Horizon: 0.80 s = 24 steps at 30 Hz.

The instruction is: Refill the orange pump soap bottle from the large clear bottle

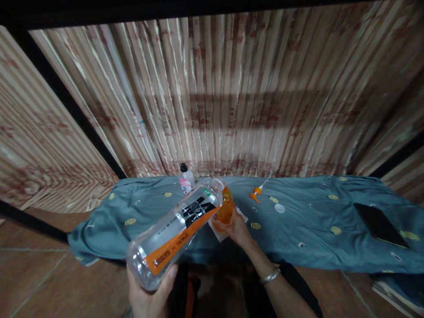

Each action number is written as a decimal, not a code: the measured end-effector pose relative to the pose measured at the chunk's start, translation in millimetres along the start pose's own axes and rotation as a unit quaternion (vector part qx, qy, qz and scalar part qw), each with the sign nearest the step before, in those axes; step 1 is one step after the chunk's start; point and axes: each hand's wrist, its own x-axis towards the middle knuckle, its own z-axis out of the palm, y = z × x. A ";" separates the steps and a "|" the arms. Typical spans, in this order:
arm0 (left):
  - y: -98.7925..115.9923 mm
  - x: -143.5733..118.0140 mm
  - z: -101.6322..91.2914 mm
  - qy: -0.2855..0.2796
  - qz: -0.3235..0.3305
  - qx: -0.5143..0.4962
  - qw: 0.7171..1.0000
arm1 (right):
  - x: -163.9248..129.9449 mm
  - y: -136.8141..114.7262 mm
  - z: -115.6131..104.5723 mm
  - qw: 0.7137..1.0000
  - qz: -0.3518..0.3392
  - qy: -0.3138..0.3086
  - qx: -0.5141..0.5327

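A: While the left hand (pixel 149 291) wraps the base of the big clear bottle (pixel 175 232), where's its mouth?

B: Up and away from that hand, tipped toward the orange bottle (pixel 225 207). Long axis runs diagonal, base near the body, neck right at the orange one's top, touching or just over it, can't tell which.

A: Right hand (pixel 233 227)?

B: Closed round the orange bottle from below, holding it about upright over a white cloth or paper (pixel 221 234), exact contact hidden. Bracelet (pixel 270 276) on that wrist.

A: Left-hand grip?

B: Fingers curled tight on the base, thumb showing.

A: Beyond the right hand?

B: Orange pump cap (pixel 255 194), white lid (pixel 279 208), both loose on the blue cloth (pixel 298 225). Small black-capped bottle (pixel 186 179) past the big bottle's neck. Dark tablet (pixel 379 225) far out to the right.
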 end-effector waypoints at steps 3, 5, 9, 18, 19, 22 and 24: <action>-0.4 0.2 -0.7 0.008 -0.025 -0.004 1.000 | 0.6 -0.5 -0.8 1.000 0.009 -0.007 -0.001; 0.3 0.1 -0.8 0.007 -0.028 -0.008 1.000 | 0.7 -1.6 -0.9 1.000 0.009 -0.009 0.002; 3.9 -0.4 -0.1 -0.003 -0.027 -0.016 1.000 | 0.4 -4.1 -0.7 1.000 0.002 -0.001 -0.002; 9.6 -0.3 1.5 -0.015 -0.029 -0.017 0.999 | 1.1 -6.0 0.3 1.000 -0.002 0.003 0.000; 9.5 -0.4 1.7 -0.015 -0.029 -0.016 0.999 | 1.3 -5.8 0.4 1.000 0.000 0.003 0.000; 8.5 -1.4 2.1 -0.011 -0.027 -0.014 0.999 | 1.6 -4.8 0.1 1.000 0.002 0.004 -0.005; 7.1 -2.3 1.9 -0.010 -0.027 -0.016 0.999 | 1.5 -4.4 -0.6 1.000 -0.002 0.003 -0.005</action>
